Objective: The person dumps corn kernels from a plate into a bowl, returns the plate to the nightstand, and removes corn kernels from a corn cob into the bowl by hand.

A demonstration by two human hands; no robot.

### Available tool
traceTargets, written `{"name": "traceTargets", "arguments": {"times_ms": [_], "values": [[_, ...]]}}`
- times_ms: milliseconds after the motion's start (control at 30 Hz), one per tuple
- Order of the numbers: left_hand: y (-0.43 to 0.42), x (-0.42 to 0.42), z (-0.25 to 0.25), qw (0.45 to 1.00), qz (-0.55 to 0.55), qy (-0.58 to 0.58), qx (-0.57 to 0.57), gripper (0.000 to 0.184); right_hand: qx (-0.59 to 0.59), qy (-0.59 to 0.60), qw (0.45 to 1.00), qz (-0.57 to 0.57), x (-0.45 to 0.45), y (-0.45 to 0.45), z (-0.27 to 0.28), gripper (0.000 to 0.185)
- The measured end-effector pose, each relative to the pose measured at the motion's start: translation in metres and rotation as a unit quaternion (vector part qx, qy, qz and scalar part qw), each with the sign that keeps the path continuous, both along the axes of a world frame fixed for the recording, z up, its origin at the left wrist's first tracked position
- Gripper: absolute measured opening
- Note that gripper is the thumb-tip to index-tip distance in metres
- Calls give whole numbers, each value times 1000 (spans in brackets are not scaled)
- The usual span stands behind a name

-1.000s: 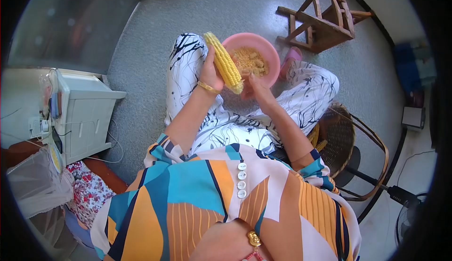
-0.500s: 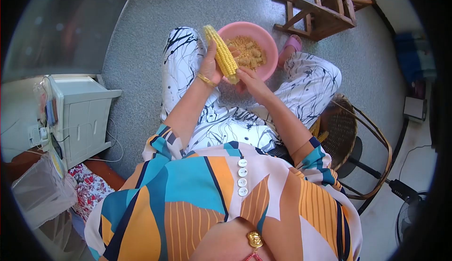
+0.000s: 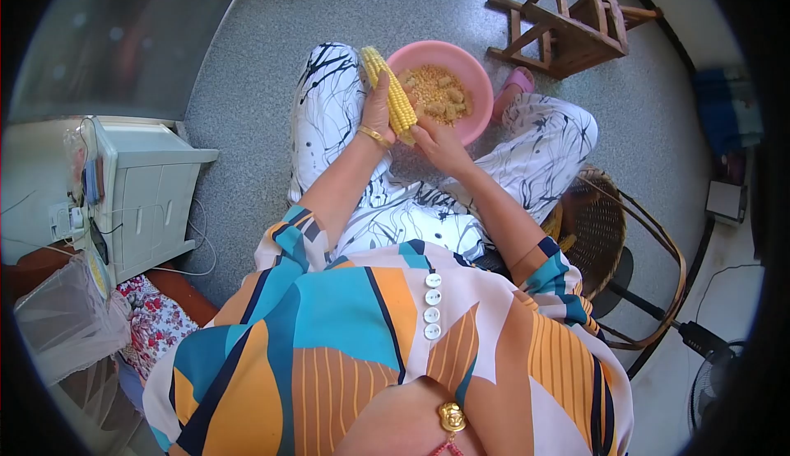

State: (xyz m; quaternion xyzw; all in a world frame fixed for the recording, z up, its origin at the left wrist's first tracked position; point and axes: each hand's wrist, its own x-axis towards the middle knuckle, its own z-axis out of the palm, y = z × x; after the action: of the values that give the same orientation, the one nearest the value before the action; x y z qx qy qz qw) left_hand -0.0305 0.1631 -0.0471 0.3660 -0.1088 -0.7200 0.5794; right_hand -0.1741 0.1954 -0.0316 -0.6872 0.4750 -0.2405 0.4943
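Note:
A yellow ear of corn (image 3: pixel 390 94) slants over the near left side of a pink basin (image 3: pixel 481 118), its kernels still in rows along the visible side. My left hand (image 3: pixel 376 113), with a gold bracelet at the wrist, is wrapped around the ear's middle. At its lower end, the thumb and fingers of my right hand (image 3: pixel 440 143) press against the kernels; some of those fingertips are hidden. Loose kernels (image 3: pixel 428 86) and pale pieces of cob lie inside the basin, which stands on the floor between my legs.
A wooden stool (image 3: pixel 568 24) lies on its side beyond my pink slipper (image 3: pixel 518 81). To the right, a woven basket (image 3: pixel 599 225) holds more corn, near a fan (image 3: pixel 714 378). A pale drawer cabinet (image 3: pixel 152 201) with cables stands on the left.
The whole view has shifted slightly, moving the basin and hands a little to the right. Both hands keep hold of the ear, and the left fingers behind it show less now.

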Motion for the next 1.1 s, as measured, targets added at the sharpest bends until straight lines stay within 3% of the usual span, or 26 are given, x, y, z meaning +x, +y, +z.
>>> {"name": "traceTargets", "arguments": {"times_ms": [200,400,600,800,1100], "values": [[1,-7,-7,997,60,-51,16,61,-116,137,983,-30,10,5,-9,31],[3,-11,3,996,56,-65,11,58,-161,196,966,-52,14,8,-9,31],[3,-11,2,997,39,-66,2,62,-158,212,963,-51,13,9,-5,31],[2,-8,7,998,45,-21,32,67,-101,76,991,-46,7,5,-6,30],[2,-11,0,995,58,-81,-8,63,-182,205,961,-44,12,8,-7,26]]}}
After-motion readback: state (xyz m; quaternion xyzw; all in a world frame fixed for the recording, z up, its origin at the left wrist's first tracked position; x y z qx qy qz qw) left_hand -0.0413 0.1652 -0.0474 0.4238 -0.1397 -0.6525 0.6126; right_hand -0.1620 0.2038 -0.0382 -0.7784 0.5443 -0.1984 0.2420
